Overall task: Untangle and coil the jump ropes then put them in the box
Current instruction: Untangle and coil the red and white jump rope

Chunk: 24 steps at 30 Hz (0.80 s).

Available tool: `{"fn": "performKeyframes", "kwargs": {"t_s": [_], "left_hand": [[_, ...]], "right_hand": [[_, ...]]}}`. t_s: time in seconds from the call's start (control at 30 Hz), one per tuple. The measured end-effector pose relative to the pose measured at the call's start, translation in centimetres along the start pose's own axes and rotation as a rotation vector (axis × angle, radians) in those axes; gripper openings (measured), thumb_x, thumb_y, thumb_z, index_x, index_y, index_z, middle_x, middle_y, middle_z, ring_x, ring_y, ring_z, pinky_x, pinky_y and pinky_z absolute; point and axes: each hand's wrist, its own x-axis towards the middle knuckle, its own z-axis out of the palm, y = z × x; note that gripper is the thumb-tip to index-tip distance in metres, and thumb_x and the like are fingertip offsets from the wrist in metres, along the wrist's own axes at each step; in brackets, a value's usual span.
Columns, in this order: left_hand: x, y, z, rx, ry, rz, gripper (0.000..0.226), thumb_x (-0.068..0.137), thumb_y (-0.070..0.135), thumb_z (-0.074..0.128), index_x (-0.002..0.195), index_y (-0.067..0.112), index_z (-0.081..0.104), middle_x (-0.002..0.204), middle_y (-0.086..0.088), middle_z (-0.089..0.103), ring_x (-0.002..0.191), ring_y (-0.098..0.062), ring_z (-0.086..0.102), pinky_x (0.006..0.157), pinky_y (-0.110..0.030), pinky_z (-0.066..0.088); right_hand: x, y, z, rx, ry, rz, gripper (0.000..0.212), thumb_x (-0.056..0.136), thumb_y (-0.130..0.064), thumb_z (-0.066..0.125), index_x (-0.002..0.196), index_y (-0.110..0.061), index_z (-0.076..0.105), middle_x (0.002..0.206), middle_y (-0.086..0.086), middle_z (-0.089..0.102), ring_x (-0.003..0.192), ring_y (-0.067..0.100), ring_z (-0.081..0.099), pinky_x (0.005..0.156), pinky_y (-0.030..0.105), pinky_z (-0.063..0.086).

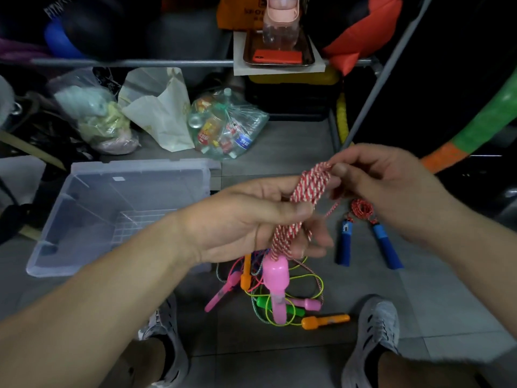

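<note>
My left hand [251,222] grips a bundle of red-and-white striped jump rope [309,186], folded into several loops. Its pink handle [275,287] hangs down below my palm. My right hand [386,189] pinches the top of the same loops with thumb and fingers. On the floor under my hands lies a tangle of ropes [282,298] with pink, green and orange handles. A coiled red rope with two blue handles [363,236] lies to the right. A clear plastic box [123,214] stands open at the left, with nothing visible in it.
Bags of plastic bottles [226,127] and soft items [98,119] sit behind the box. A metal rack bar [140,63] crosses the back, with a tray, phone and pink bottle. My two feet in grey shoes [375,334] flank the tangle on the grey tile floor.
</note>
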Motion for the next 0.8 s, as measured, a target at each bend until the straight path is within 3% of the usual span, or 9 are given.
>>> {"fn": "performKeyframes", "kwargs": {"t_s": [0.1, 0.17, 0.23, 0.3, 0.37, 0.5, 0.6, 0.7, 0.8], "left_hand": [[0.0, 0.5, -0.3, -0.044, 0.021, 0.039, 0.053, 0.089, 0.008, 0.055, 0.142, 0.005, 0.049, 0.093, -0.022, 0.064, 0.067, -0.021, 0.062, 0.081, -0.030, 0.056], [0.0, 0.8, -0.6, -0.033, 0.054, 0.059, 0.053, 0.090, 0.009, 0.054, 0.143, 0.006, 0.048, 0.094, -0.021, 0.064, 0.068, -0.021, 0.063, 0.084, -0.033, 0.055], [-0.1, 1.0, -0.7, -0.062, 0.059, 0.098, 0.057, 0.091, 0.009, 0.054, 0.147, 0.005, 0.043, 0.099, -0.022, 0.065, 0.076, -0.026, 0.066, 0.085, -0.037, 0.056], [-0.1, 1.0, -0.9, -0.081, 0.025, 0.153, 0.062, 0.092, 0.011, 0.056, 0.151, 0.008, 0.036, 0.118, -0.025, 0.065, 0.097, -0.036, 0.066, 0.101, -0.051, 0.050], [0.0, 1.2, -1.1, -0.126, 0.013, 0.238, 0.063, 0.091, 0.013, 0.060, 0.149, 0.009, 0.036, 0.140, -0.027, 0.052, 0.115, -0.043, 0.062, 0.108, -0.050, 0.045], [0.4, 1.9, -1.9, -0.147, 0.261, 0.412, 0.037, 0.091, 0.016, 0.056, 0.127, 0.014, 0.046, 0.146, -0.021, 0.044, 0.132, -0.043, 0.051, 0.119, -0.050, 0.029], [0.7, 1.8, -2.6, -0.028, 0.483, 0.451, 0.042, 0.092, 0.021, 0.049, 0.133, 0.014, 0.043, 0.144, -0.011, 0.047, 0.124, -0.037, 0.059, 0.108, -0.037, 0.043], [0.9, 0.6, -3.0, 0.338, 0.589, 0.368, 0.048, 0.091, 0.025, 0.056, 0.138, 0.019, 0.048, 0.142, -0.001, 0.056, 0.107, -0.032, 0.068, 0.097, -0.040, 0.046], [0.7, -0.9, -3.2, 0.790, 0.533, 0.149, 0.050, 0.092, 0.049, 0.055, 0.135, 0.026, 0.045, 0.138, 0.011, 0.057, 0.116, -0.010, 0.061, 0.098, -0.026, 0.045]], "right_hand": [[0.3, 1.4, 0.0, 0.156, -0.105, 0.160, 0.019, 0.091, -0.015, 0.057, 0.101, -0.004, 0.068, 0.088, 0.015, 0.069, 0.085, 0.024, 0.066, 0.088, 0.039, 0.056], [0.4, 1.8, 0.0, 0.125, -0.159, 0.162, 0.013, 0.093, -0.009, 0.059, 0.101, -0.001, 0.066, 0.092, 0.020, 0.069, 0.090, 0.028, 0.066, 0.092, 0.047, 0.054], [0.1, 1.9, 0.4, 0.060, -0.257, 0.167, 0.008, 0.090, -0.008, 0.060, 0.091, -0.007, 0.067, 0.089, 0.011, 0.071, 0.091, 0.021, 0.067, 0.092, 0.040, 0.053], [-0.4, 1.8, 1.4, -0.054, -0.360, 0.232, 0.014, 0.092, -0.008, 0.064, 0.084, -0.018, 0.069, 0.087, -0.004, 0.074, 0.090, 0.007, 0.068, 0.086, 0.026, 0.053], [-0.9, 2.4, 2.7, -0.240, -0.377, 0.283, 0.010, 0.093, -0.014, 0.065, 0.091, -0.023, 0.071, 0.092, -0.005, 0.075, 0.089, 0.005, 0.069, 0.080, 0.025, 0.052], [-1.4, 2.7, 5.0, -0.336, -0.365, 0.268, 0.012, 0.094, -0.012, 0.062, 0.100, -0.022, 0.065, 0.093, 0.008, 0.075, 0.087, 0.022, 0.069, 0.082, 0.040, 0.053], [-1.3, 1.8, 5.1, -0.109, -0.313, 0.344, 0.006, 0.094, -0.007, 0.062, 0.099, -0.004, 0.065, 0.082, 0.017, 0.074, 0.076, 0.030, 0.073, 0.089, 0.050, 0.056], [-0.9, 0.2, 3.5, 0.015, -0.320, 0.473, 0.008, 0.090, -0.011, 0.067, 0.091, -0.003, 0.064, 0.063, 0.009, 0.065, 0.047, 0.019, 0.060, 0.056, 0.039, 0.059], [-0.8, -1.5, 1.8, 0.111, -0.405, 0.585, 0.016, 0.083, -0.014, 0.070, 0.093, -0.004, 0.062, 0.067, 0.009, 0.061, 0.035, 0.010, 0.042, 0.034, 0.018, 0.034]]}}
